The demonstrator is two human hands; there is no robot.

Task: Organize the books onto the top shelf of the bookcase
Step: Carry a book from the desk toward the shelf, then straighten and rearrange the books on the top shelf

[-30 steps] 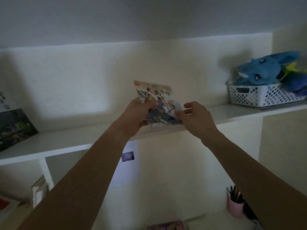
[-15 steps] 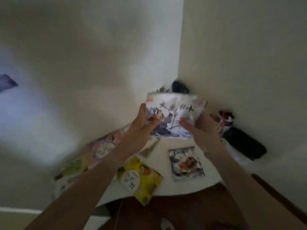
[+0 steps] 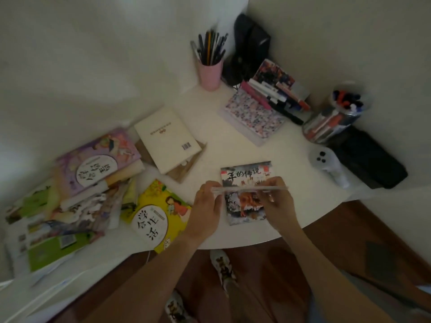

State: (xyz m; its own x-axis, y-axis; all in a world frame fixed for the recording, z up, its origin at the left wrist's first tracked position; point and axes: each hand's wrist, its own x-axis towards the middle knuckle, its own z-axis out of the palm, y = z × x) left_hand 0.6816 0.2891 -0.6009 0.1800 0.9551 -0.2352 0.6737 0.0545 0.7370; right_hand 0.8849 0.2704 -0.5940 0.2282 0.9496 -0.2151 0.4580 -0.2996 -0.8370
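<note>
I hold a thin book (image 3: 249,189) edge-on between both hands, just above the white desk (image 3: 210,238); only its pale edge shows. My left hand (image 3: 206,206) grips its left end and my right hand (image 3: 277,201) its right end. Directly under it a dark ink-painting book (image 3: 245,173) lies flat on the desk. More books lie to the left: a yellow one (image 3: 154,215), a cream one (image 3: 166,138), a purple one (image 3: 98,159) on a messy pile, and a green one (image 3: 53,248). The bookcase's top shelf is out of view.
A pink pencil cup (image 3: 210,71) and a black object (image 3: 249,45) stand in the corner. A floral notebook (image 3: 254,115), a jar of markers (image 3: 335,115), a black case (image 3: 370,157) and a white controller (image 3: 326,162) fill the desk's right side. Brown floor lies below the desk edge.
The view has swung from the high shelf down to the desk. The book in both my hands came down from the shelf edge and now sits edge-on over the desk.
</note>
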